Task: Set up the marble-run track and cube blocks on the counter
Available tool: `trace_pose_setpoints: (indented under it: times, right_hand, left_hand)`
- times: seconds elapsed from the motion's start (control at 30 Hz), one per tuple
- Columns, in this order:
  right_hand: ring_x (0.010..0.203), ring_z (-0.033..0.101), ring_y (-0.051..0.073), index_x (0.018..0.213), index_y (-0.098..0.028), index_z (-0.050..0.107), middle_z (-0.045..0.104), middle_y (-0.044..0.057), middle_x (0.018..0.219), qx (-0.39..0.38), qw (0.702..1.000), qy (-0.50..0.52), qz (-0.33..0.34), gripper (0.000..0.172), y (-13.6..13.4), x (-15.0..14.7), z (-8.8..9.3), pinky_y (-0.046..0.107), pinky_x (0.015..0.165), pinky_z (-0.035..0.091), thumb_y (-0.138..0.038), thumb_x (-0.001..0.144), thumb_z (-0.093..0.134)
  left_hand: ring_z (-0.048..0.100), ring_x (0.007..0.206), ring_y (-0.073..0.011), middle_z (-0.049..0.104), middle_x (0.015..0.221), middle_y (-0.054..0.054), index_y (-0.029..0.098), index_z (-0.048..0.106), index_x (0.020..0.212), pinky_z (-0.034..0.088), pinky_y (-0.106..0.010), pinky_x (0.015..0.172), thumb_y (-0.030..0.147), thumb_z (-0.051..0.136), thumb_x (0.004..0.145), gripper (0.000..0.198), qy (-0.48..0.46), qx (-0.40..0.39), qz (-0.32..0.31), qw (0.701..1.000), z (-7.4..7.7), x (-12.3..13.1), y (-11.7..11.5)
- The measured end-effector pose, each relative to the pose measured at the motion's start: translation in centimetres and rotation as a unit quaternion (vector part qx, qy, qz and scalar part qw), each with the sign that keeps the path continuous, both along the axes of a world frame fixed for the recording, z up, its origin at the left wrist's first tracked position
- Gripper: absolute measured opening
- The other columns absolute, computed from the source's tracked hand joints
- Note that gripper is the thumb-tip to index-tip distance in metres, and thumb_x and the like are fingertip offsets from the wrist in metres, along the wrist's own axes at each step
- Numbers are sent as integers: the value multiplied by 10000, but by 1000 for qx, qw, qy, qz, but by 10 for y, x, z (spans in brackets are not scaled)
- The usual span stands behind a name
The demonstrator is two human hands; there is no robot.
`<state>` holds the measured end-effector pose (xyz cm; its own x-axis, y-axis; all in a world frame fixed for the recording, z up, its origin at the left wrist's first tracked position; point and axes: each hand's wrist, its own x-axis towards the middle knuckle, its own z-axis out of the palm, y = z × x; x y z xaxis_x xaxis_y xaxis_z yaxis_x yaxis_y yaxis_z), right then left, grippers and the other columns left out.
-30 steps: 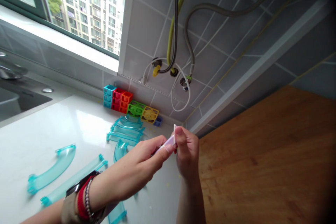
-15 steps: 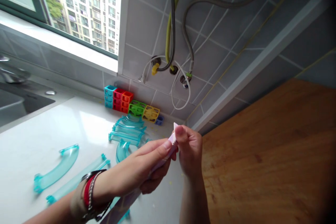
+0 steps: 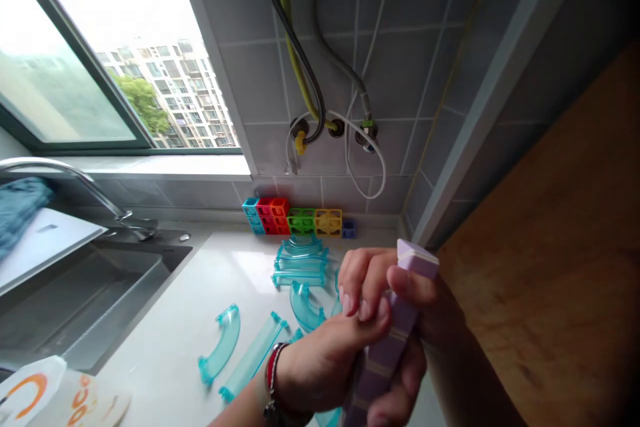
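Note:
A long lilac bar of several segments with pale bands between them (image 3: pixel 384 355) slants up and away in front of me. My left hand (image 3: pixel 333 357), with bracelets at its wrist, is closed around the bar's middle, the thumb on top and fingers wrapped underneath. Near the wedge-shaped far end, my right hand (image 3: pixel 436 313) grips it with the thumb across the near face and fingers curled over from the left side. Both hands are in the air above the white counter (image 3: pixel 165 340). The bar's lower end runs out of view.
On the counter lie clear teal track pieces, including a curved piece (image 3: pixel 223 343) and a straight one (image 3: pixel 255 355). Coloured cube frames (image 3: pixel 303 221) line the wall. At left are a sink (image 3: pixel 120 307), faucet (image 3: pixel 120 210) and paper bag (image 3: pixel 47 390); a wooden panel (image 3: pixel 555 267) stands at right.
My view has swung left, bringing the sink and paper bag in. The bar now stands steeper, and my right fingers have moved from pinching its tip to wrapping around it.

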<state>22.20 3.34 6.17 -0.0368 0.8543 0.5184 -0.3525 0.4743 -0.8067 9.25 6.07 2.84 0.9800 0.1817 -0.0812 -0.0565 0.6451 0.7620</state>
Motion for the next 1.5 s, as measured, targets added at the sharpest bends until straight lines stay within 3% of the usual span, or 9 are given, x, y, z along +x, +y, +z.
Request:
trace_pose_setpoints:
  times: [0.17,0.33,0.5,0.7,0.83,1.07,1.13,1.33,1.5]
  right_hand:
    - [695,671,210,693,-216,780,707,56,725,-43,998,-24,-31,444,-1,2,7,343,658,542,-458,1003,573]
    - [656,670,195,661,-197,734,719,51,718,-135,982,-81,-108,487,-11,3,16,305,614,532,-525,993,597]
    - [595,639,166,643,-196,694,694,34,666,-166,969,-114,-146,517,-19,-1,24,268,538,479,-547,1004,579]
    - [553,566,144,635,-200,671,612,8,596,-156,975,-123,-96,509,-18,5,23,267,533,450,-519,1013,554]
    - [573,568,152,617,-198,625,606,8,605,-180,975,-124,-37,461,-13,9,20,276,557,453,-490,972,588]
    - [614,562,146,700,-191,638,592,-4,648,-206,961,-145,-115,413,-10,5,14,255,566,453,-524,946,638]
    - [661,580,160,752,-195,652,613,2,692,-213,957,-156,-120,375,-13,4,13,262,601,472,-520,939,664]
    - [733,609,180,894,-211,689,657,19,814,-206,958,-175,-93,362,-18,3,13,280,650,504,-568,948,662]
    - [683,565,165,800,-221,684,638,21,802,-154,977,-83,-119,390,-14,0,12,284,598,472,-584,941,677]
  left_hand:
    - [364,248,-95,512,449,18,97,679,853,229,-221,246,672,590,912,585,-104,-156,-91,978,-3,1,3]
    - [398,251,-111,538,478,32,118,632,973,350,-214,262,671,548,954,559,-88,-94,-157,979,1,-5,17]
    - [297,281,-75,447,498,74,152,584,964,262,-184,256,686,517,975,539,-44,-69,-156,984,14,-13,19]
    - [246,314,-57,423,522,86,167,567,976,206,-167,259,685,626,923,523,-28,-77,-138,987,17,-14,11]
    - [316,288,-59,463,496,78,167,573,926,261,-150,254,631,686,915,478,-24,-36,-64,997,12,-8,1]
    - [398,283,-66,526,463,35,136,615,759,288,-164,251,696,715,844,574,77,50,19,996,10,-6,-1]
    - [396,299,-61,507,445,41,162,564,676,280,-165,270,630,749,835,528,101,85,34,991,15,-6,0]
    - [377,375,-49,442,477,107,185,544,803,289,-160,364,287,799,827,275,150,168,67,972,34,-6,0]
    - [441,389,-50,569,564,20,138,609,803,309,-153,342,541,757,891,438,83,151,55,984,27,-12,6]
